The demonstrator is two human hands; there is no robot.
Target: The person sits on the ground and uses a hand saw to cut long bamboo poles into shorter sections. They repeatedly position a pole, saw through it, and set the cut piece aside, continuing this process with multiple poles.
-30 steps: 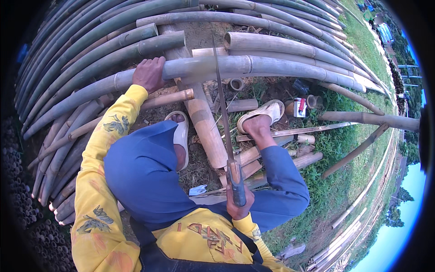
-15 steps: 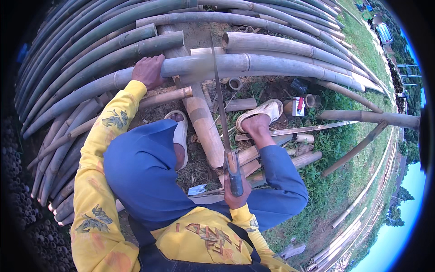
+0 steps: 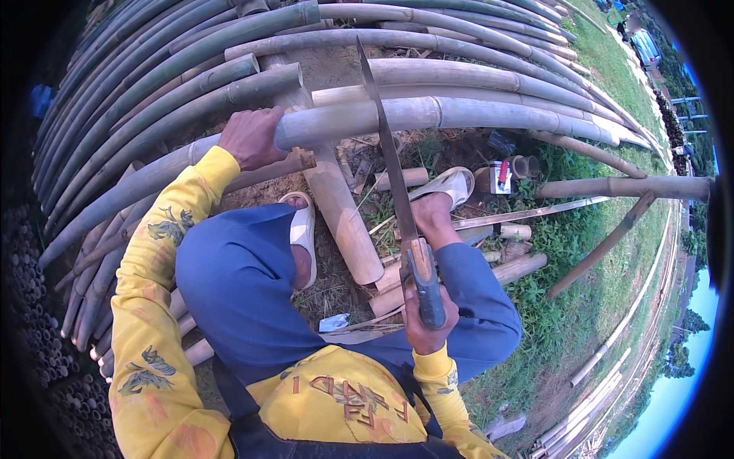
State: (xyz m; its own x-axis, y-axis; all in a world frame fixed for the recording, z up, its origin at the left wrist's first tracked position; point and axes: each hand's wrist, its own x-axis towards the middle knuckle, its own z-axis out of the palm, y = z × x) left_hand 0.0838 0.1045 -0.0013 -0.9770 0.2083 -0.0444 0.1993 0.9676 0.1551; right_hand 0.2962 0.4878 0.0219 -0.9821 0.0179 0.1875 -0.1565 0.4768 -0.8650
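My left hand [image 3: 251,138] is closed around a long grey-green bamboo pole [image 3: 474,114] that runs from left to right in front of me. My right hand [image 3: 430,321] grips a handsaw [image 3: 397,176] by its dark handle, low in front of my lap. The long blade points away from me and crosses the pole to the right of my left hand. How deep the blade sits in the bamboo, if at all, I cannot tell. Below the pole, a thick bamboo log [image 3: 342,222] lies lengthwise between my sandalled feet.
Stacked bamboo poles [image 3: 145,76] fill the far side and left. Short cut pieces [image 3: 405,178] lie near my right foot. A red lighter [image 3: 503,174] rests on a white pack beside a cup-like bamboo section [image 3: 525,167]. A pole frame [image 3: 623,187] stands at right over grass.
The saw and my right hand have shifted to the right, and the blade leans more. The pole has moved slightly right and nearer, with my left hand still on it.
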